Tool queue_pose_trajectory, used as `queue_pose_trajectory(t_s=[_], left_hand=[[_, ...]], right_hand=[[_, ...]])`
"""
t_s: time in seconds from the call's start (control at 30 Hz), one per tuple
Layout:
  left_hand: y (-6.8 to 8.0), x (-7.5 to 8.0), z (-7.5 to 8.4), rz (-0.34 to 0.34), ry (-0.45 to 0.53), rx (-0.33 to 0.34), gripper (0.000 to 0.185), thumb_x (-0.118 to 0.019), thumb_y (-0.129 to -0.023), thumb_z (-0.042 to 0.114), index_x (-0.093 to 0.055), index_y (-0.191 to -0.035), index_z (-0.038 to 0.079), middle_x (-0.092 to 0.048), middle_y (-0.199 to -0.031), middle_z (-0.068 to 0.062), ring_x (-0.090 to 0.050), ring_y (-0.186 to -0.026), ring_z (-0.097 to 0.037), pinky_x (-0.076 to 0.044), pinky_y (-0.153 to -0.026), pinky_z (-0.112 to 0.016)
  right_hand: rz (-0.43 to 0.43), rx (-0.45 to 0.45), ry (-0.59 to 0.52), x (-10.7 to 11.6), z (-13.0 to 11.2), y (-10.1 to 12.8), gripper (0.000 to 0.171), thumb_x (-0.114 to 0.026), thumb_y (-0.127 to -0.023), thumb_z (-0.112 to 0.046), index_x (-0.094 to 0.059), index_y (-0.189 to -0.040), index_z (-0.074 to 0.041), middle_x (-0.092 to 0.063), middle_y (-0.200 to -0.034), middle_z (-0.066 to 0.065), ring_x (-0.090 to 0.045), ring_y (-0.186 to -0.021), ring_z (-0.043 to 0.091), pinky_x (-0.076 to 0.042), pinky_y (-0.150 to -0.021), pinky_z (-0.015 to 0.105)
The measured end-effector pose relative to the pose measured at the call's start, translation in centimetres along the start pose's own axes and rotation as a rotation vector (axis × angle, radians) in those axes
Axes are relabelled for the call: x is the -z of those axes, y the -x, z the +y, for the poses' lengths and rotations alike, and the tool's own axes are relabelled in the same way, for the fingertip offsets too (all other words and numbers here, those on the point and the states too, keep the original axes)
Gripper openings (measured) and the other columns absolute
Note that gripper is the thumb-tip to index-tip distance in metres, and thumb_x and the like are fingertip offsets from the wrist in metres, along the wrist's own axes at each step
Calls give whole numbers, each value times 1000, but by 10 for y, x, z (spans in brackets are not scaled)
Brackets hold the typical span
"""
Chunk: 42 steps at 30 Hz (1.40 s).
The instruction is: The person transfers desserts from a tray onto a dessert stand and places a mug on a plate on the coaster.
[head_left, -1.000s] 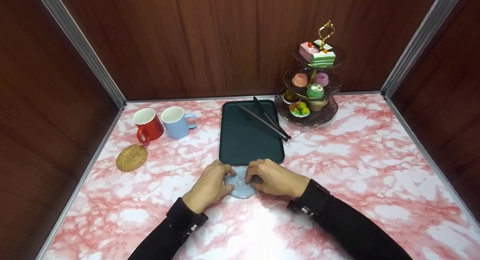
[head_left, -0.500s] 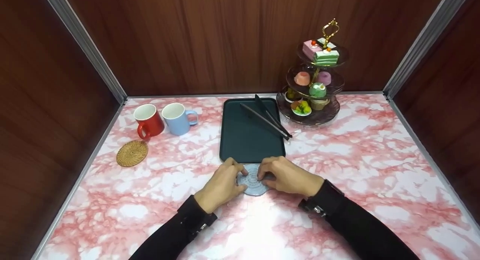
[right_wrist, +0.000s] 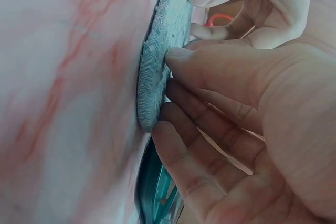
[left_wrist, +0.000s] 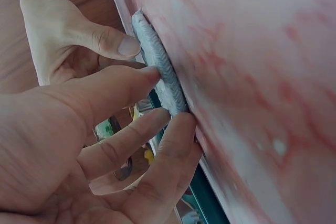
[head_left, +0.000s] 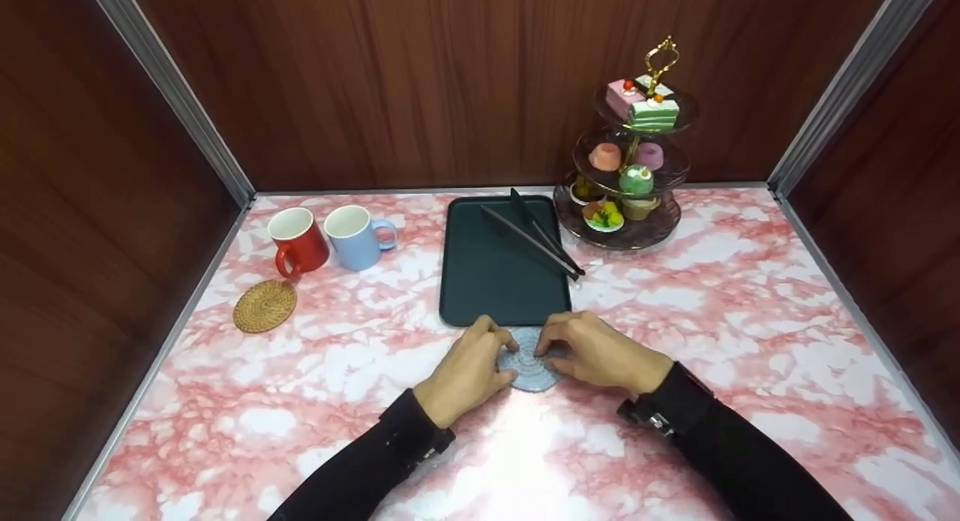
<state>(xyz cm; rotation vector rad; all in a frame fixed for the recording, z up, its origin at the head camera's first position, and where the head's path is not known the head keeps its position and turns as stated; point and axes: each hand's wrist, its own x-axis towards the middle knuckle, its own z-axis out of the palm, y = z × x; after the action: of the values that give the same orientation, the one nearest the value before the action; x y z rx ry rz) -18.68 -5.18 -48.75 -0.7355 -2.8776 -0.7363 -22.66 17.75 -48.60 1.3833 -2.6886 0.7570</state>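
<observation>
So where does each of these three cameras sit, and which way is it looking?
Head: worn high, looking forward and down at the marble table; both hands and black sleeves show.
Left wrist: sits behind the left hand, looking along its fingers at the blue coaster.
Right wrist: sits behind the right hand, facing that coaster's edge.
Shared: both wrist views show the coaster and the opposite hand's thumb.

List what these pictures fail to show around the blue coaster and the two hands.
- Blue coaster: head view, both sides covered by left hand and right hand.
- Dark tray: both wrist views, only slivers behind fingers.
- Cakes on tiered stand: head view, too small for detail.
</observation>
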Motion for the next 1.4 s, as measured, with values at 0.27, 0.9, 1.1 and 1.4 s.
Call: queue_pose_trajectory(t_s=[0.27,0.9,1.1,1.4], left_hand=[[-9,-7,12,-2,-20,-23,31,-75,-73,26,-69,-102,16,-52,-105,-2,-55,-89,-15,-50,-75,-26],[-35,-32,41,16,-15,-116,29,-74,-73,27,-69,-99,16,-52,-102,-3,-54,-89,-20,-50,-78,-28],[-43,-35,47,13,-36,-111,28,-73,-74,29,-68,-99,17,-51,-102,-2,-53,-90,-19,-49,-80,-28],[-47,-39,48,31,-15,-147,30,-73,-73,27,-69,-100,16,-52,-101,-2,-52,-89,-16,-48,-78,-25]], right_hand=[[-2,-40,-14,6,6,11,17,-73,-78,-21,-69,-94,-23,-62,-92,-8,-60,-85,10,-50,-70,28],[20,-154,21,26,28,39,15,-75,-75,-21,-70,-88,-26,-64,-86,-9,-62,-81,8,-52,-69,31],[22,-197,53,33,34,42,14,-75,-75,-26,-70,-87,-28,-64,-86,-10,-62,-79,7,-51,-69,28],[33,-238,55,40,43,50,14,-75,-75,-23,-70,-88,-26,-65,-87,-12,-62,-81,6,-51,-71,29]])
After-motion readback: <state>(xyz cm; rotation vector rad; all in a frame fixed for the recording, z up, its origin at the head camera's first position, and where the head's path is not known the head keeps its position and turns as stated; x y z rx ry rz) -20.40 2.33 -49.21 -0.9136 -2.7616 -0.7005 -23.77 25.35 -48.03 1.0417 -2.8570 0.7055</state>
